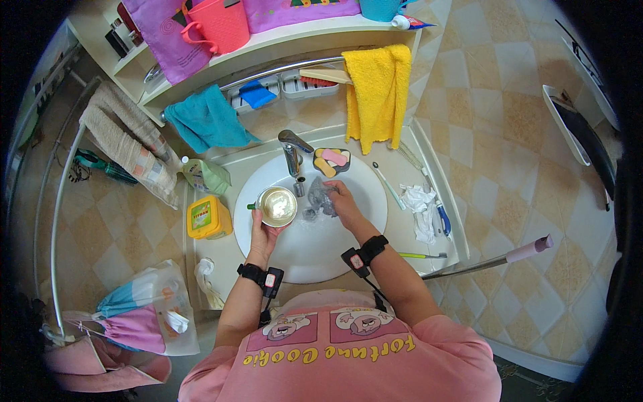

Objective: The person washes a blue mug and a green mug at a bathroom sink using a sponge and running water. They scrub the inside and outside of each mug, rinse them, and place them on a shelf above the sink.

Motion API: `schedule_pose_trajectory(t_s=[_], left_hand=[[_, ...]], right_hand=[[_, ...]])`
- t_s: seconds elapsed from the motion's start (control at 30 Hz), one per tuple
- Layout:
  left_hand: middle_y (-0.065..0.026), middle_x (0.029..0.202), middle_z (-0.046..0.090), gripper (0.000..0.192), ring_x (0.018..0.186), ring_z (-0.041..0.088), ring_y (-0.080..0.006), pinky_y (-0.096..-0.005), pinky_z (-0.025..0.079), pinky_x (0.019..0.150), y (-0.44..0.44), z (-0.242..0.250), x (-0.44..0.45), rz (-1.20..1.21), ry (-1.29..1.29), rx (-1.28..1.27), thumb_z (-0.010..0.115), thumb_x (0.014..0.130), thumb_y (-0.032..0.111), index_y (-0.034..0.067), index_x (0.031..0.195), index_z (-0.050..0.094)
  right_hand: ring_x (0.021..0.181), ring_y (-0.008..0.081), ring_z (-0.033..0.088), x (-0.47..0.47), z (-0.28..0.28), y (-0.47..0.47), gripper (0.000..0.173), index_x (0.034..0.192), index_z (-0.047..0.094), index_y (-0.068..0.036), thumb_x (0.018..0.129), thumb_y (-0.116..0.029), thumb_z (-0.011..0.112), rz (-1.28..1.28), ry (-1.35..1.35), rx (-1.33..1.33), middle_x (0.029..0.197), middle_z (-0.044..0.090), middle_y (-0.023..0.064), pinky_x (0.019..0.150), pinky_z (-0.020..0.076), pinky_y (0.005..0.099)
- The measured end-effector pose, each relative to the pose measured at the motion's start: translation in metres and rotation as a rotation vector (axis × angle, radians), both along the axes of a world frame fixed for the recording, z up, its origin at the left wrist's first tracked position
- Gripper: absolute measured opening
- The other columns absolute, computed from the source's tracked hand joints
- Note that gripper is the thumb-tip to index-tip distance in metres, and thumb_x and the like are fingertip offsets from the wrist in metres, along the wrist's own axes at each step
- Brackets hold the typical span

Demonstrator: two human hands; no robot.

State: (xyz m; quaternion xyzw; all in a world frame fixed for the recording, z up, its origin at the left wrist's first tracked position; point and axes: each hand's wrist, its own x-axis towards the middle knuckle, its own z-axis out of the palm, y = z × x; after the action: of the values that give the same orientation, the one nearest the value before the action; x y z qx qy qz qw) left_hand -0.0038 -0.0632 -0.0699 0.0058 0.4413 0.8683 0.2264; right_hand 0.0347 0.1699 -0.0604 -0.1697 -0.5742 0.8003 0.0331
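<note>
Over the left part of a white washbasin (321, 261), my left hand (264, 233) holds a round cup (277, 206) with a green handle, seen from above. Its inside looks pale and shiny. My right hand (344, 201) grips a crumpled grey, see-through piece of mesh or plastic film (321, 196) over the bowl. Between the two hands stands the chrome tap (293, 153), its spout end near the cup. A soap dish (331, 162) with pink and yellow soap bars rests on the basin's back rim.
A yellow tub (209, 217) and a green pouch (206, 176) stand left of the basin. Toothbrushes and crumpled white tissue (419, 206) lie on the right. Above hang a teal cloth (208, 118) and a yellow towel (377, 95), under a shelf with a pink mug (221, 25).
</note>
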Motion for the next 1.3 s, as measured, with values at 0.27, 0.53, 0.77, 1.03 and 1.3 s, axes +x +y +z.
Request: schedule_pose_trajectory(t_s=[0.27,0.53,0.77,1.03,1.3], left_hand=[[-0.0061,0.129,0.042,0.051,0.114,0.048,-0.0239,-0.0442,0.049,0.085,0.005,-0.001,-0.003,-0.012,-0.026,0.111,0.053,0.086,0.035,0.023,0.130,0.030],[-0.0049,0.122,0.046,0.059,0.109,0.048,-0.0198,-0.0392,0.046,0.087,0.021,0.003,0.009,-0.022,0.072,-0.153,0.055,0.085,0.034,0.024,0.135,0.026],[-0.0018,0.109,0.049,0.055,0.095,0.052,-0.0158,-0.0332,0.049,0.073,0.012,0.007,0.006,-0.002,0.093,-0.340,0.057,0.082,0.029,0.021,0.130,0.030],[-0.0039,0.105,0.050,0.056,0.087,0.053,-0.0144,-0.0259,0.047,0.055,0.020,0.017,0.004,0.022,0.000,-0.266,0.059,0.077,0.036,0.021,0.126,0.034],[-0.0049,0.105,0.050,0.055,0.084,0.055,-0.0145,-0.0244,0.050,0.052,0.016,0.011,0.003,-0.027,-0.039,-0.134,0.059,0.077,0.030,0.020,0.126,0.035]], right_hand=[[0.072,0.0208,0.059,0.006,0.062,-0.043,0.016,0.089,0.059,-0.005,0.073,-0.006,0.062,-0.060,0.533,0.681,0.079,0.059,0.0082,0.062,0.0476,0.0305],[0.088,0.0325,0.060,-0.020,0.064,-0.085,0.027,0.087,0.060,-0.001,0.080,-0.025,0.051,0.802,0.007,1.323,0.099,0.062,0.0180,0.073,0.0482,0.0403],[0.095,0.0351,0.058,-0.029,0.044,-0.079,0.026,0.096,0.062,-0.003,0.075,-0.018,0.058,0.960,0.146,0.964,0.101,0.061,0.0212,0.079,0.0452,0.0407],[0.100,0.0323,0.057,-0.035,0.033,-0.090,0.031,0.099,0.066,-0.006,0.077,-0.027,0.061,0.926,0.072,1.570,0.103,0.062,0.0167,0.086,0.0434,0.0393],[0.114,0.0344,0.047,-0.037,0.023,-0.088,0.052,0.124,0.046,-0.001,0.079,-0.024,0.057,0.999,0.282,1.374,0.127,0.045,0.0216,0.096,0.0364,0.0394]])
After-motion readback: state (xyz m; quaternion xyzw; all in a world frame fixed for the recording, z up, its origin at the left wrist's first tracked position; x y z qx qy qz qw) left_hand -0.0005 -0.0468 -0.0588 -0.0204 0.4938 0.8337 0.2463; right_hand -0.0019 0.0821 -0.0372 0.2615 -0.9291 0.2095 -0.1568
